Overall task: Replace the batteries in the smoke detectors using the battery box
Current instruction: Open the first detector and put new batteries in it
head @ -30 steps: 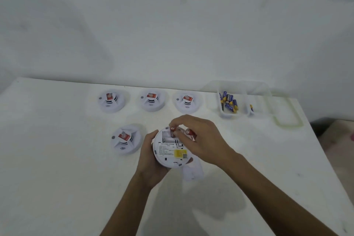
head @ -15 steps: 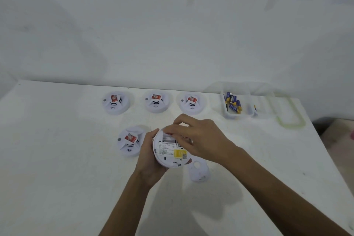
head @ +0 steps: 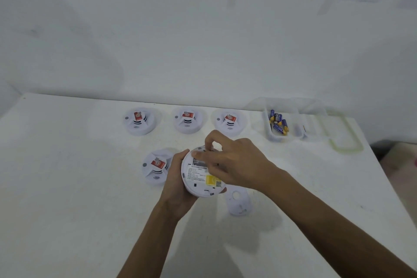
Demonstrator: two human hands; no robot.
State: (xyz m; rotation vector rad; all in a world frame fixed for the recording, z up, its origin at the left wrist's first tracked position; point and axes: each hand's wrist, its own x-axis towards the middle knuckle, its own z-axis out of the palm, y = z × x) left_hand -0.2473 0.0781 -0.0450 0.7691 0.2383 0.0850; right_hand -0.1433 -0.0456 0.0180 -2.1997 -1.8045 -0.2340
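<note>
Head view, I see left hand (head: 177,189) gripping the smoke detector (head: 198,179), right hand (head: 239,165) curled over its top edge, hold unclear.

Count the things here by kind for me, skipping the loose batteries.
Smoke detectors: 5
Loose round cover: 1
Clear box: 1
Box lid: 1
Total: 8

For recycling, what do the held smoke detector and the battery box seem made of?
The held smoke detector looks like matte white moulded plastic, with printed labels on its back. The battery box seems clear, slightly cloudy plastic: blue batteries show through its wall.
</note>
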